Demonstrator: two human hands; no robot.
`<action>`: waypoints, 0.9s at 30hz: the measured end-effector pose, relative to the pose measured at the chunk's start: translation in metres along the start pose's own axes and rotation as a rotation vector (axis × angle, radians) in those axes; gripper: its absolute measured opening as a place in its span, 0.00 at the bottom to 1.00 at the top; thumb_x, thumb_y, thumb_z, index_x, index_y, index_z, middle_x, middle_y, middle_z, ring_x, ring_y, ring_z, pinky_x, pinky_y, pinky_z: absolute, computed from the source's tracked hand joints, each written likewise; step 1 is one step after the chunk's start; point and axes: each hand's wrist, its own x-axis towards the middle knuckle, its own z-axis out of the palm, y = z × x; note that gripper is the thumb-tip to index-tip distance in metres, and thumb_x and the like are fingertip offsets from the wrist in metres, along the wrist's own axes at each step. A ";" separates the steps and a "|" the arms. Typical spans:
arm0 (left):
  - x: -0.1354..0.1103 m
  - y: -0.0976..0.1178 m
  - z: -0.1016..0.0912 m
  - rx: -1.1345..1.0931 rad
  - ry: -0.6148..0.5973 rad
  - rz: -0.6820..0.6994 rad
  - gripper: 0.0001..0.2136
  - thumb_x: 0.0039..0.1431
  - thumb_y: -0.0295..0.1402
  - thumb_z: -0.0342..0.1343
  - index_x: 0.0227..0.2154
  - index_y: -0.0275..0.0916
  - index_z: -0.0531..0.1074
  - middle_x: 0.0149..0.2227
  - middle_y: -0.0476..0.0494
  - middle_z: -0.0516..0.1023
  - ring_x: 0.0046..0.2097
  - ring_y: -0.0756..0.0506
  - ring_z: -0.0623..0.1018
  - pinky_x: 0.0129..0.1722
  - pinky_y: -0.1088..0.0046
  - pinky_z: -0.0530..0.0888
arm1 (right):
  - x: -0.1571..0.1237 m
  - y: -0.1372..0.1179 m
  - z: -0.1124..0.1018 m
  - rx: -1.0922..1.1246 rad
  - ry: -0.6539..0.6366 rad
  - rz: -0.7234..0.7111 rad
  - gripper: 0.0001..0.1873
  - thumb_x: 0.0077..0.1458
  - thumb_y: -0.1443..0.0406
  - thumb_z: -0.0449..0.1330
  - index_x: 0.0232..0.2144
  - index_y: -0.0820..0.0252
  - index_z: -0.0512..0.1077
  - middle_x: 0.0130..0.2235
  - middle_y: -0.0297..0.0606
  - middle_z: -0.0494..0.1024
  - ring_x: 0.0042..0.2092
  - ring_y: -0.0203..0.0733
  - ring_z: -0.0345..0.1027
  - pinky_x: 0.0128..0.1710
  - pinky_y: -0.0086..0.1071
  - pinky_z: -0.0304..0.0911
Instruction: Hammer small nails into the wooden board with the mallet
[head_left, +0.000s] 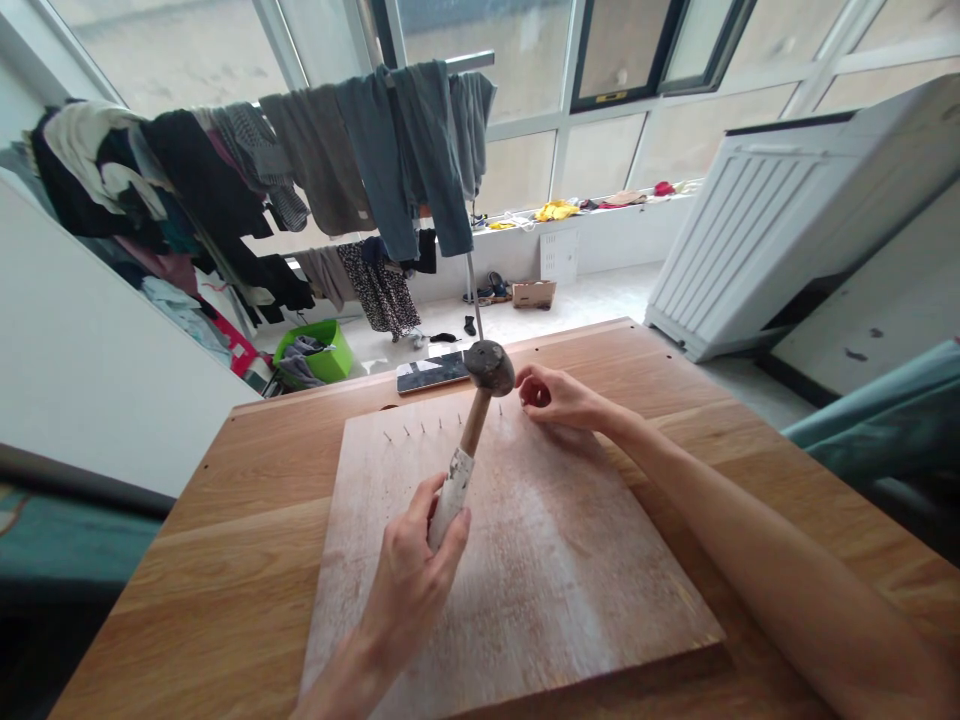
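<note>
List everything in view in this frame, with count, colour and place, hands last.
hammer: one, dark head, white-wrapped grip, above the board
nails: at least six, greyish, standing along the board's far part
board: one, pale reddish-brown, on the table
table: one, wood-brown, below the board
flat device: one, dark, table's far edge
hanging clothes: many, mostly dark, grey and blue, far left
basket: one, green, floor
cardboard box: one, brown, floor
yellow cloth: one, window ledge
white unit: one, right
left hand: one, around the grip
right hand: one, at the board's far right; contents unclear
</note>
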 end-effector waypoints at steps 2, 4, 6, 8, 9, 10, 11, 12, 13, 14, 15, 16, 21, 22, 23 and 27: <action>0.003 0.006 0.003 0.016 -0.050 0.028 0.17 0.67 0.41 0.51 0.52 0.37 0.71 0.24 0.54 0.70 0.22 0.51 0.67 0.23 0.76 0.65 | 0.001 0.001 0.000 -0.040 0.010 -0.010 0.16 0.45 0.69 0.61 0.39 0.58 0.68 0.30 0.31 0.73 0.29 0.36 0.65 0.31 0.30 0.62; 0.006 0.008 0.008 0.048 -0.087 0.051 0.15 0.67 0.39 0.52 0.50 0.37 0.72 0.26 0.52 0.72 0.25 0.50 0.69 0.26 0.75 0.66 | 0.003 0.002 -0.001 -0.082 0.029 -0.028 0.14 0.43 0.69 0.63 0.37 0.58 0.70 0.31 0.33 0.75 0.31 0.38 0.66 0.33 0.31 0.62; 0.008 0.007 0.013 0.068 -0.109 0.057 0.15 0.66 0.38 0.52 0.50 0.37 0.73 0.29 0.49 0.75 0.28 0.48 0.73 0.29 0.74 0.67 | 0.004 0.003 -0.002 -0.100 0.043 -0.075 0.15 0.42 0.68 0.66 0.36 0.59 0.72 0.34 0.35 0.76 0.36 0.42 0.69 0.38 0.33 0.64; 0.008 0.003 0.018 0.067 -0.118 0.049 0.15 0.66 0.38 0.52 0.51 0.37 0.72 0.32 0.47 0.78 0.32 0.46 0.76 0.32 0.74 0.69 | 0.004 0.004 -0.002 -0.103 0.048 -0.122 0.16 0.42 0.67 0.67 0.38 0.59 0.73 0.38 0.37 0.77 0.40 0.45 0.70 0.42 0.35 0.64; 0.008 0.002 0.019 0.067 -0.117 0.040 0.15 0.66 0.38 0.52 0.51 0.38 0.72 0.34 0.46 0.79 0.34 0.46 0.77 0.32 0.74 0.69 | 0.004 0.005 -0.002 -0.106 0.047 -0.132 0.17 0.43 0.67 0.67 0.39 0.59 0.73 0.38 0.37 0.78 0.40 0.45 0.70 0.41 0.35 0.64; 0.008 0.000 0.020 0.070 -0.111 0.033 0.16 0.66 0.39 0.51 0.52 0.38 0.72 0.34 0.46 0.80 0.35 0.45 0.78 0.32 0.73 0.70 | 0.003 0.006 -0.003 -0.109 0.042 -0.126 0.18 0.44 0.68 0.66 0.41 0.59 0.73 0.38 0.36 0.77 0.38 0.43 0.70 0.39 0.34 0.64; 0.008 -0.001 0.020 0.074 -0.107 0.028 0.16 0.67 0.39 0.51 0.52 0.38 0.71 0.35 0.46 0.80 0.36 0.45 0.79 0.33 0.73 0.70 | 0.003 0.007 -0.002 -0.109 0.036 -0.108 0.19 0.44 0.68 0.66 0.42 0.59 0.73 0.37 0.35 0.77 0.36 0.42 0.69 0.37 0.32 0.63; 0.008 -0.001 0.020 0.078 -0.105 0.026 0.16 0.67 0.39 0.51 0.52 0.38 0.71 0.36 0.45 0.80 0.36 0.45 0.79 0.33 0.73 0.70 | 0.003 0.008 -0.002 -0.107 0.024 -0.088 0.20 0.45 0.68 0.65 0.44 0.59 0.72 0.36 0.34 0.76 0.34 0.40 0.68 0.34 0.31 0.62; 0.008 -0.001 0.020 0.083 -0.104 0.026 0.15 0.67 0.38 0.51 0.52 0.38 0.71 0.36 0.45 0.81 0.36 0.45 0.79 0.34 0.73 0.71 | 0.003 0.008 -0.003 -0.103 0.008 -0.073 0.21 0.45 0.69 0.65 0.45 0.60 0.71 0.34 0.33 0.76 0.32 0.38 0.66 0.32 0.30 0.61; 0.008 0.000 0.019 0.089 -0.102 0.029 0.15 0.67 0.37 0.51 0.51 0.38 0.72 0.37 0.45 0.81 0.36 0.45 0.80 0.35 0.73 0.71 | 0.003 0.009 -0.003 -0.097 -0.006 -0.066 0.20 0.46 0.68 0.65 0.45 0.60 0.71 0.33 0.32 0.75 0.31 0.37 0.66 0.30 0.29 0.60; 0.008 0.001 0.018 0.093 -0.100 0.032 0.14 0.67 0.37 0.51 0.51 0.38 0.72 0.36 0.46 0.81 0.36 0.45 0.80 0.35 0.73 0.72 | 0.002 0.008 -0.003 -0.092 -0.017 -0.066 0.19 0.47 0.68 0.64 0.44 0.60 0.70 0.33 0.32 0.74 0.31 0.37 0.65 0.30 0.29 0.60; 0.007 0.001 0.017 0.101 -0.096 0.037 0.14 0.67 0.37 0.51 0.50 0.38 0.72 0.36 0.46 0.81 0.35 0.46 0.80 0.35 0.73 0.73 | 0.002 0.008 -0.004 -0.088 -0.029 -0.072 0.18 0.47 0.69 0.64 0.43 0.59 0.70 0.32 0.31 0.74 0.31 0.37 0.65 0.30 0.29 0.60; -0.010 -0.012 0.002 0.239 0.011 0.134 0.15 0.69 0.39 0.50 0.53 0.40 0.72 0.38 0.45 0.83 0.37 0.44 0.84 0.36 0.73 0.78 | 0.000 -0.001 -0.007 -0.043 -0.081 -0.029 0.16 0.48 0.70 0.62 0.42 0.59 0.71 0.31 0.32 0.75 0.31 0.36 0.67 0.31 0.29 0.62; -0.015 -0.018 -0.003 0.287 0.030 0.182 0.15 0.70 0.39 0.50 0.54 0.40 0.71 0.41 0.44 0.84 0.40 0.44 0.84 0.39 0.72 0.80 | -0.001 -0.003 -0.008 -0.024 -0.084 -0.010 0.16 0.48 0.69 0.62 0.42 0.59 0.71 0.31 0.32 0.75 0.31 0.36 0.67 0.31 0.29 0.63; -0.021 -0.025 -0.009 0.339 0.039 0.239 0.15 0.71 0.39 0.49 0.55 0.41 0.71 0.44 0.43 0.84 0.43 0.44 0.85 0.42 0.72 0.80 | -0.001 -0.004 -0.009 -0.003 -0.084 0.004 0.16 0.48 0.69 0.62 0.42 0.60 0.71 0.32 0.32 0.75 0.32 0.37 0.67 0.32 0.30 0.63; -0.041 -0.048 -0.031 0.607 0.023 0.487 0.17 0.74 0.37 0.47 0.61 0.41 0.66 0.49 0.41 0.83 0.44 0.45 0.85 0.43 0.75 0.80 | -0.001 -0.005 -0.011 0.080 -0.101 0.023 0.17 0.46 0.69 0.61 0.42 0.60 0.70 0.33 0.34 0.77 0.34 0.38 0.70 0.35 0.31 0.65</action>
